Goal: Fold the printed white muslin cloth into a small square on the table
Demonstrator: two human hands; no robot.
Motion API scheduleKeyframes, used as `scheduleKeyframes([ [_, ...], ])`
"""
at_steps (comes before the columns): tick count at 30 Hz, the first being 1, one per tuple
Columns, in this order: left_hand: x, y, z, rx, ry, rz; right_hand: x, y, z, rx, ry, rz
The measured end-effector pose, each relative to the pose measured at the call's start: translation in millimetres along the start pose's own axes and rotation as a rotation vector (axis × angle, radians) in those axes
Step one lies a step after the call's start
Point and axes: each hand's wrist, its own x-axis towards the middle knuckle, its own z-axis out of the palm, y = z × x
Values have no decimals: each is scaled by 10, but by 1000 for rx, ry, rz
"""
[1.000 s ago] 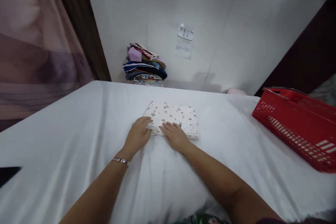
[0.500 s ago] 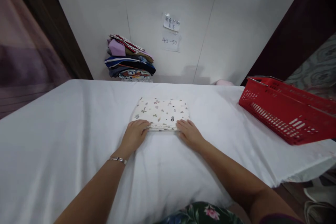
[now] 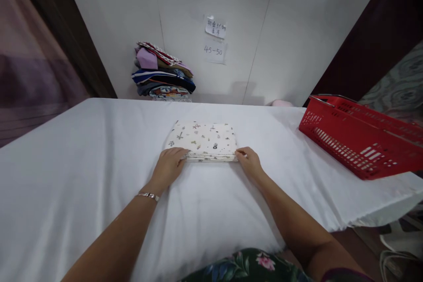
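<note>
A folded white cloth (image 3: 205, 137) with small plant-like prints lies flat in the middle of the white-covered table (image 3: 99, 150). Its several layers show along the near edge. My left hand (image 3: 170, 165) grips the near left corner, fingers on top and thumb at the layered edge. At the near right corner, my right hand (image 3: 251, 163) pinches the cloth between thumb and curled fingers.
A red plastic basket (image 3: 360, 141) stands at the table's right side. Behind the far edge rises a stack of folded fabrics (image 3: 163, 72) against the white wall, where paper signs (image 3: 215, 39) hang. A purple curtain (image 3: 36, 66) is on the left.
My right hand has slid right to the cloth's near right corner, its fingers going from flat on top to a pinch. My left hand stays at the left corner.
</note>
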Motion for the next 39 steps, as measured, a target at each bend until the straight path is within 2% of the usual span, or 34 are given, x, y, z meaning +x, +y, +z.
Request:
scheduleKeyframes([
  [5,-8,74,-2,52,29,32,24,-11,-29,35,-91,193],
  [8,20,197,13,61,19,92,71,-5,-36,34,-144,219],
  [14,192,491,133,47,-70,202,281,-61,-68,-12,-286,299],
  [20,327,663,288,66,-134,183,388,-83,-85,-124,-327,269],
  [27,312,666,354,91,-105,146,435,-287,-179,-311,-341,193],
  [30,304,664,357,79,-97,135,459,-317,-187,-261,-330,179],
  [35,294,682,367,67,-84,126,465,-142,-86,-48,-193,82],
  [39,280,693,371,67,-82,119,429,36,35,59,-224,212],
])
